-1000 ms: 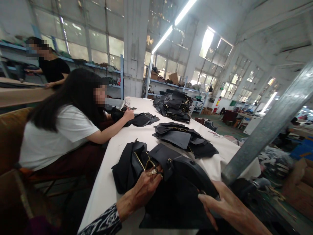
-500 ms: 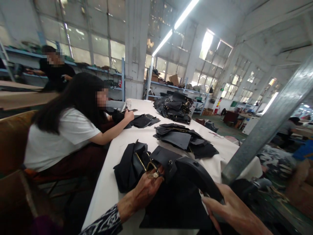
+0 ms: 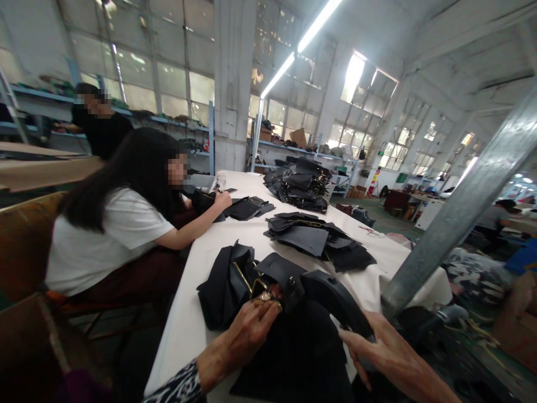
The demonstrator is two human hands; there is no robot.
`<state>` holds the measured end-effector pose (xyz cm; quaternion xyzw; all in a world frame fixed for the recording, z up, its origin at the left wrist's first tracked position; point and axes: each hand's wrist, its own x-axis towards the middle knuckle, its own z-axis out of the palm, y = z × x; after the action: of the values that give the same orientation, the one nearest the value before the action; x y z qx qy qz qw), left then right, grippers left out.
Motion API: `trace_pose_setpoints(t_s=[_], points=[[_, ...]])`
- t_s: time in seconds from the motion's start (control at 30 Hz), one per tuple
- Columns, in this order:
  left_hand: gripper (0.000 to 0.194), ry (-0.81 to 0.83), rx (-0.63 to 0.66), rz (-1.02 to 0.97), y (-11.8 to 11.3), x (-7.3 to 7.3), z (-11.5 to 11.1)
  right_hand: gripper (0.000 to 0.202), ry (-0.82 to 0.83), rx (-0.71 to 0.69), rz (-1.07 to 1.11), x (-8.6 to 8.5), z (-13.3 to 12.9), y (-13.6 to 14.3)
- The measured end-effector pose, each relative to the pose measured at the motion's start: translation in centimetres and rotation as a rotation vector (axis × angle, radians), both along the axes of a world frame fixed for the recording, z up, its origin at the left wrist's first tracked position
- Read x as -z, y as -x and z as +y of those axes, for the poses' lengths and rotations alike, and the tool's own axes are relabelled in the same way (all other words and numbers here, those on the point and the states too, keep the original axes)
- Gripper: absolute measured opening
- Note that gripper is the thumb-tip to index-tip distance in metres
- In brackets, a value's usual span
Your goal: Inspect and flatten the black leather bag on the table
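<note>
My left hand [image 3: 247, 327] is closed, its fingertips pinching the gold zipper [image 3: 259, 284] at the edge of a black bag piece [image 3: 293, 358]. Gold metal shows between thumb and fingers, too small to make out fully. On the other side, my right hand [image 3: 380, 341] grips a curved black panel [image 3: 335, 296] of the same piece, thumb below and fingers partly hidden behind it. The large flat part hangs toward me over the table's near edge. Just beyond my left hand lies another folded black piece [image 3: 224, 285] with a gold zipper.
Stacked black pieces [image 3: 319, 240] lie farther up the white table [image 3: 197, 263], with a taller pile [image 3: 300, 182] behind. A co-worker [image 3: 113, 224] sits at the left side. A slanted metal post [image 3: 444, 224] rises by the right edge.
My right hand has shifted slightly left with the curved panel, and the bag piece's lower edge has swung left. My left hand keeps its pinch, its fingers turned a little.
</note>
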<state>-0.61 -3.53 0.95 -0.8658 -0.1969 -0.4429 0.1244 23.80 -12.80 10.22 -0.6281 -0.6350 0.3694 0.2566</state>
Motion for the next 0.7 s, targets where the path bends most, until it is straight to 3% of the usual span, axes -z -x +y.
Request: trace_pose_setpoints(t_s=[0.2, 0.47, 0.7], points=[[0.029, -0.061, 0.038, 0.016, -0.1, 0.7, 0.8, 0.038, 0.068, -0.019, -0.037, 0.2, -2.0, -0.4], [0.03, -0.032, 0.043, 0.056, 0.4, 0.0, 0.2, 0.032, 0.071, 0.014, -0.1, 0.0, -0.8, 0.9], [0.022, -0.064, 0.077, 0.021, 0.2, 0.3, 0.8, 0.04, 0.084, 0.0, -0.117, -0.4, -2.7, 0.2]])
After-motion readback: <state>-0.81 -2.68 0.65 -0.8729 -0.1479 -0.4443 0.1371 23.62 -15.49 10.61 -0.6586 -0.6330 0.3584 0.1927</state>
